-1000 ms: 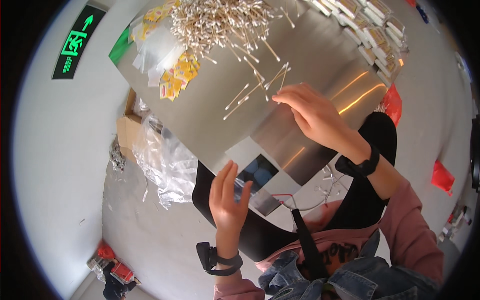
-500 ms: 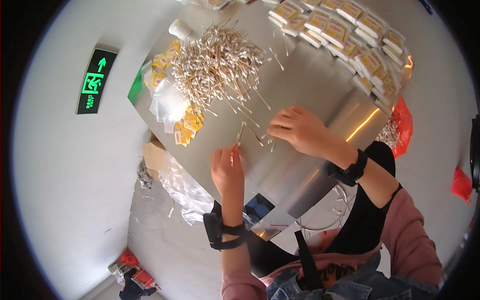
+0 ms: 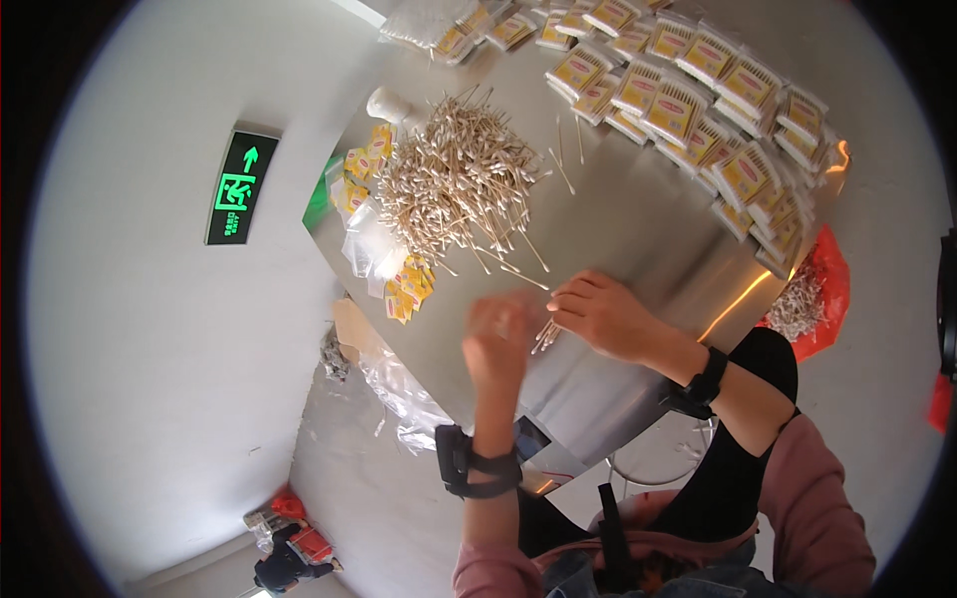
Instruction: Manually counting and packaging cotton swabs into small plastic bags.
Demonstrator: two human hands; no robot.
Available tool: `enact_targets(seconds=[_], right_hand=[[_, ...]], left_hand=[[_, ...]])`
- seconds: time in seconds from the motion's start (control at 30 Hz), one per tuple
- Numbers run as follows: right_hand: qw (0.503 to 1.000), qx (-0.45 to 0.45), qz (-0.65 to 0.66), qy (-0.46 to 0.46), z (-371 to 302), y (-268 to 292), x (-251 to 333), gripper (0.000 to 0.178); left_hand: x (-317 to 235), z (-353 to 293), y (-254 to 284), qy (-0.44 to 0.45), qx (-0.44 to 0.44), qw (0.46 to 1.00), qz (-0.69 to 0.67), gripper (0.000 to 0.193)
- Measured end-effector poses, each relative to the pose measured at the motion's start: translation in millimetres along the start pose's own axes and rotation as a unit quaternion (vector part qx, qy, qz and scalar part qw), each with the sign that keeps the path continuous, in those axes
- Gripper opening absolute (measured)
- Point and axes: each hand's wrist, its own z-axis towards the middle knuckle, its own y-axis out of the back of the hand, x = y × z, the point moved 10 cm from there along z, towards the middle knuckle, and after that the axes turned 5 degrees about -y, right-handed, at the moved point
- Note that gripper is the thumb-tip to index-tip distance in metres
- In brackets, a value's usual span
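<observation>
My right hand (image 3: pixel 605 317) is closed with its fingertips over a small bunch of cotton swabs (image 3: pixel 544 337), whose tips stick out toward me. Close to its left, my left hand (image 3: pixel 496 337) is raised above the metal table; motion smears its fingers, so what they hold is not clear. Beyond both hands lies a big loose heap of cotton swabs (image 3: pixel 459 179), and a few strays (image 3: pixel 563 169) rest to its right. One swab (image 3: pixel 523 279) points from the heap toward my right hand.
Filled swab packs (image 3: pixel 673 112) are piled along the far right of the table (image 3: pixel 638 214). Yellow cards (image 3: pixel 409 289), clear bags (image 3: pixel 367 242) and a white roll-like object (image 3: pixel 387 105) edge the heap's left. A red bag of swabs (image 3: pixel 835 289) stands beyond the right edge.
My left hand has moved right, close to my right hand. The separate swabs between the hands are now bunched under my right fingers. The whole view has shifted a little.
</observation>
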Motion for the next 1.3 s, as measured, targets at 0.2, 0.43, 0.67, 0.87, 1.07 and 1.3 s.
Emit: enact_targets(seconds=[0.2,0.43,0.67,0.87,1.07,1.3], right_hand=[[0.999,0.004,0.038,0.003,8.0,1.1,6.9,0.006],[0.999,0.011,0.037,-0.007,10.6,-7.3,6.5,0.007],[0.999,0.018,0.015,0.027,5.4,-11.7,22.3,0.008],[0.998,0.036,0.039,0.038,-2.5,-18.3,37.4,0.011],[0.998,0.03,0.05,0.008,-4.9,-18.5,33.4,0.013],[0.996,0.069,0.011,0.051,7.6,-25.5,63.0,0.03]], left_hand=[[29.8,97.0,83.6,-0.089,-0.236,0.929,0.27,0.047],[51.1,101.6,58.1,-0.034,-0.134,0.978,0.154,0.024],[11.0,7.3,47.6,-0.093,-0.161,0.982,0.033,0.022],[11.5,-62.4,26.6,-0.091,-0.115,0.989,0.036,0.021],[20.9,-95.0,25.6,-0.055,-0.052,0.997,-0.025,0.024],[35.1,-55.5,55.8,-0.044,-0.113,0.991,0.061,0.033]])
